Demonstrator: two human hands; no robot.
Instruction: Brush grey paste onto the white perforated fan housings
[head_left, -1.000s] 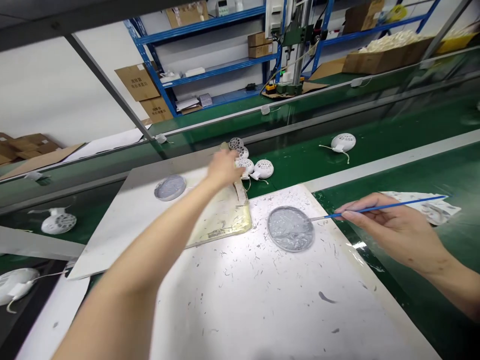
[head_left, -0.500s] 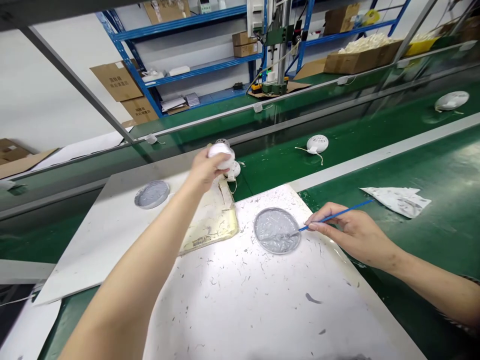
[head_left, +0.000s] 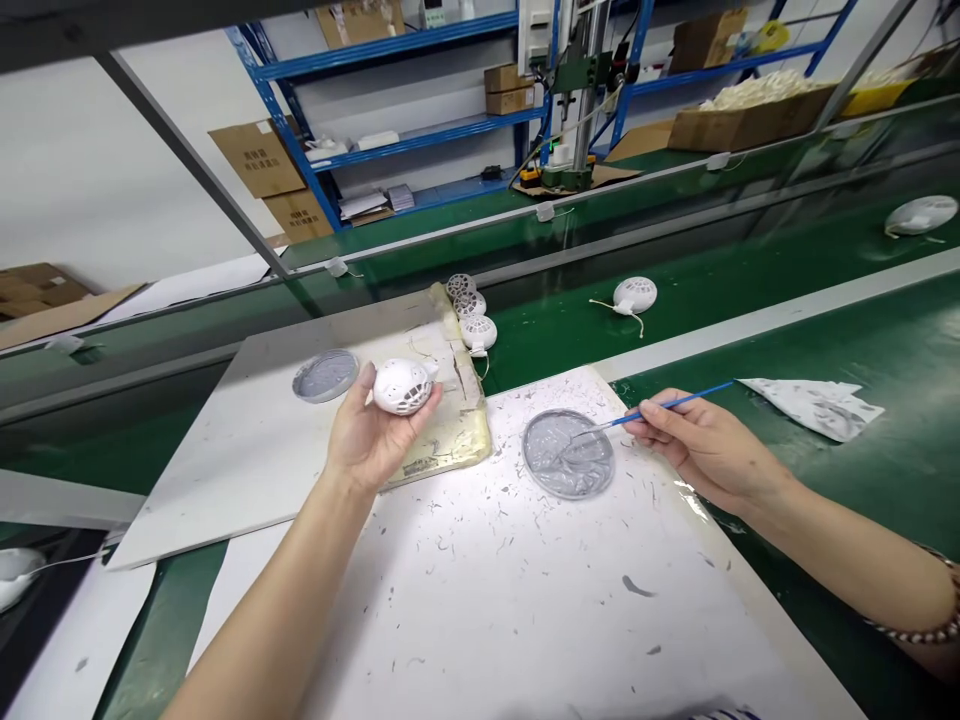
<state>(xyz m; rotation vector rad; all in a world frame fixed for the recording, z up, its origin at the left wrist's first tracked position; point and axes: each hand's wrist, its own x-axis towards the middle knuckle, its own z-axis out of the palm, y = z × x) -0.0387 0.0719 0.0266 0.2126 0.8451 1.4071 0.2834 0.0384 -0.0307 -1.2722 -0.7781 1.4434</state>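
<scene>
My left hand (head_left: 375,435) holds a white rounded part with a slotted grille (head_left: 403,387) between thumb and fingers, above the left board. In my right hand (head_left: 697,445) is a thin blue brush (head_left: 664,405), pinched near its front. The brush's tip lies in a round dish of grey paste (head_left: 568,454) on the white, grey-spotted sheet (head_left: 510,600). A second grey dish (head_left: 325,376) sits on the left board (head_left: 247,430), just beyond my left hand. Several similar white parts (head_left: 478,332) stand in a row at that board's right edge.
On the green surface are another white part with a cord (head_left: 635,295), one at the far right (head_left: 921,215), and a grey-stained cloth or paper (head_left: 814,405). A metal rail (head_left: 450,228) crosses behind, with blue shelves (head_left: 420,135) and cartons beyond.
My left hand has drawn back from the row of white parts, turning palm up with one part in it. The brush tip has shifted within the grey paste. The view has moved slightly.
</scene>
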